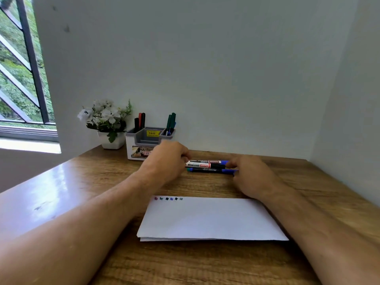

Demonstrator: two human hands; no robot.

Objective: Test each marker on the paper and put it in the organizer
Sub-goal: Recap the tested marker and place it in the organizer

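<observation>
Three markers lie side by side on the wooden desk: a blue-capped permanent marker (207, 161) at the back, a black-capped whiteboard marker (202, 165) in the middle, and a thin blue pen (211, 170) in front. My left hand (166, 159) rests at their left ends with its fingers touching them. At their right ends my right hand (251, 174) has its fingertips on the caps. Whether either hand grips a marker is hidden. The folded white paper (207, 219) lies nearer me, with several small colour scribbles (168, 198) at its top left. The grey-and-white organizer (134, 144) holds several markers.
A white pot of white flowers (107, 122) stands left of the organizer against the wall. A window with dark bars (22, 64) is at far left. The wall closes off the desk behind and on the right.
</observation>
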